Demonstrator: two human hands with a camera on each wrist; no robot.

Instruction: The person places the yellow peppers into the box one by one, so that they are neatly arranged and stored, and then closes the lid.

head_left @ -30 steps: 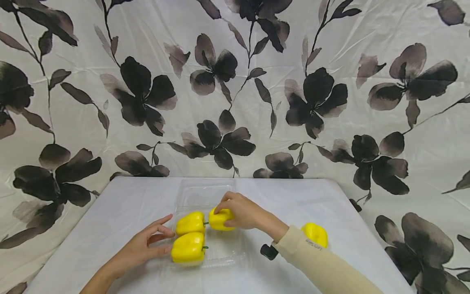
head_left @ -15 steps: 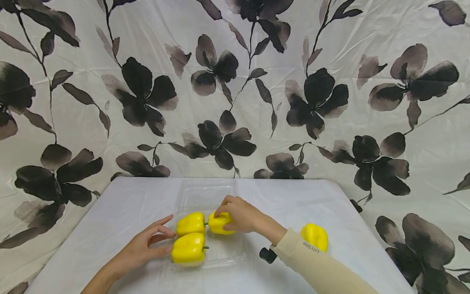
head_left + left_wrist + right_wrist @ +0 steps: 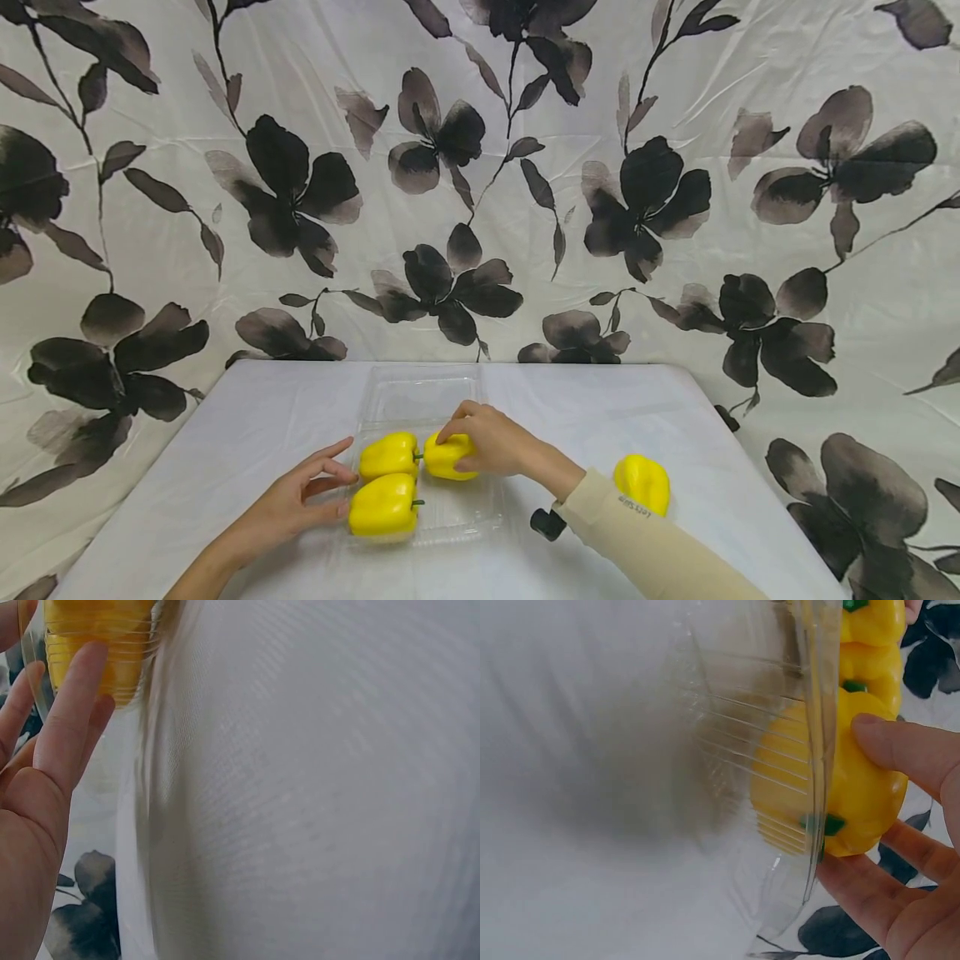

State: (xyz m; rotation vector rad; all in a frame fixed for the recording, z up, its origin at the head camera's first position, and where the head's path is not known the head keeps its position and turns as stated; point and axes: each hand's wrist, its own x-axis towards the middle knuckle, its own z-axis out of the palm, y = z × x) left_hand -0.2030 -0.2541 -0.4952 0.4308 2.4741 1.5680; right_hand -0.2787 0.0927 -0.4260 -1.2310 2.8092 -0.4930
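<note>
My right hand point(image 3: 491, 440) grips a yellow bell pepper point(image 3: 444, 458) at the back right of a clear plastic clamshell box point(image 3: 459, 523). In the right wrist view, thumb and fingers lie on either side of this pepper point(image 3: 866, 776), whose lower part shows through the ribbed wall. Two more yellow peppers lie in the left half, a rear one point(image 3: 386, 457) and a front one point(image 3: 381, 507), their green stems pointing right. At the box's left side my left hand point(image 3: 303, 492) is spread loosely, its fingertips right at the ribbed wall point(image 3: 124, 652) in the left wrist view.
Another yellow pepper point(image 3: 643, 482) lies on the white table point(image 3: 600, 408) to the right, partly behind my right sleeve point(image 3: 637, 533). The clear lid point(image 3: 423, 400) lies folded back behind the box. A floral cloth point(image 3: 547, 250) hangs beyond the table.
My right hand has come down slightly with the pepper in its fingers, then stayed nearly still. The left hand holds its place beside the box.
</note>
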